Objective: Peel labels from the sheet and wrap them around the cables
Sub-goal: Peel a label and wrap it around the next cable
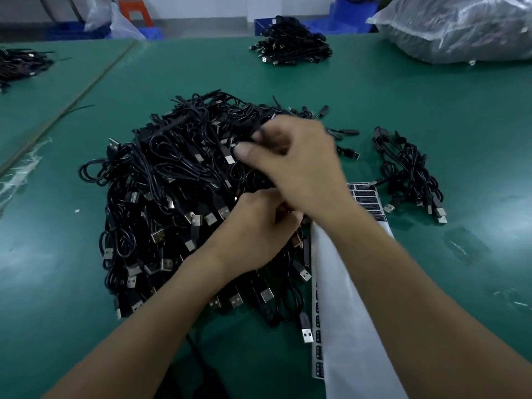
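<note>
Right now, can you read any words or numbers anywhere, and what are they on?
None can be read.
Black labels on the white sheet: pale print, too small and blurred to read.
Cable pile and plastic bag: no writing visible.

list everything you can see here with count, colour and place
main cable pile: one, black with silver plugs, table centre
small cable bundle: one, black, right of label sheet
far cable pile: one, black, back centre
left cable pile: one, black, far left edge
label sheet: at least one, white with black labels, under right forearm
plastic bag: one, clear, back right
table: one, green
crates: several, blue, behind table
stool: one, orange, back left
left hand: one, on main pile, fingers curled
right hand: one, over main pile, blurred
</note>
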`<state>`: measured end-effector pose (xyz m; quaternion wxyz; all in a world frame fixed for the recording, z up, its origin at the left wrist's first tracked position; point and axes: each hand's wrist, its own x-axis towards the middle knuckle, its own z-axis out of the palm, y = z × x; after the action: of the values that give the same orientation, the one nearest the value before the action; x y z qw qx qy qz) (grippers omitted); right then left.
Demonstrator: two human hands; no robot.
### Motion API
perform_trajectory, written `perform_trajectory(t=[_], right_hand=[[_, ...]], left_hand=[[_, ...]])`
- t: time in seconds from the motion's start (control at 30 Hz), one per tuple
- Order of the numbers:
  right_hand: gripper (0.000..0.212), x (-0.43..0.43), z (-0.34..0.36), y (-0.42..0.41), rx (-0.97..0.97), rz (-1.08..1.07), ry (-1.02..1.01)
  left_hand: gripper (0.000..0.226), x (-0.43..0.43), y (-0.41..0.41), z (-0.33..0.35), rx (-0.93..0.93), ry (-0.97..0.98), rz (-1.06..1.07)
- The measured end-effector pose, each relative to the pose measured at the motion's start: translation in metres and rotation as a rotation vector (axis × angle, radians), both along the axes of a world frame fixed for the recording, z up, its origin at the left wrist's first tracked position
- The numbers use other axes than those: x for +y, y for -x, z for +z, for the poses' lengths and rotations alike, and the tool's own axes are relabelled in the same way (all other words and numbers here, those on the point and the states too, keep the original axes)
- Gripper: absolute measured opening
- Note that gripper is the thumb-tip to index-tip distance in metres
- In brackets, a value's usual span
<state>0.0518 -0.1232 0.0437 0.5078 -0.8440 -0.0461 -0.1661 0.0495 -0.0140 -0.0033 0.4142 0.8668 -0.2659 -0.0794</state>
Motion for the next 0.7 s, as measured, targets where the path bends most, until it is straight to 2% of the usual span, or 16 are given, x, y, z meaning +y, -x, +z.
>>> perform_trajectory(t=[0.1, 0.17, 0.23, 0.3, 0.4, 0.47, 0.57, 0.7], right_hand=[[0.015, -0.028, -0.002, 0.004, 0.032, -0.15, -0.258], [0.015, -0.044, -0.007, 0.011, 0.079, -0.177, -0.391], [0.016, -0.061, -0.01, 0.02, 0.142, -0.179, -0.514], [0.016, -0.073, -0.012, 0.032, 0.273, -0.12, -0.578], [0.024, -0.076, -0.016, 0.05, 0.539, 0.113, -0.541], [0.023, -0.067, -0.02, 0.06, 0.645, 0.256, -0.472], [0.028, -0.052, -0.028, 0.068, 0.68, 0.341, -0.417], [0.022, -0.05, -0.031, 0.069, 0.681, 0.41, -0.301]], left_hand=[[0.016, 0.0, 0.002, 0.007, 0.05, 0.049, 0.014], [0.027, 0.001, 0.002, 0.008, 0.088, 0.084, 0.031], [0.038, 0.0, 0.002, 0.011, 0.152, 0.213, 0.059], [0.036, 0.001, 0.0, 0.012, 0.231, 0.387, 0.076], [0.046, 0.001, -0.004, 0.014, 0.346, 0.515, 0.143], [0.048, 0.001, -0.006, 0.014, 0.42, 0.545, 0.185], [0.043, 0.001, -0.005, 0.011, 0.39, 0.555, 0.2], [0.047, 0.002, -0.001, 0.012, 0.311, 0.559, 0.19]])
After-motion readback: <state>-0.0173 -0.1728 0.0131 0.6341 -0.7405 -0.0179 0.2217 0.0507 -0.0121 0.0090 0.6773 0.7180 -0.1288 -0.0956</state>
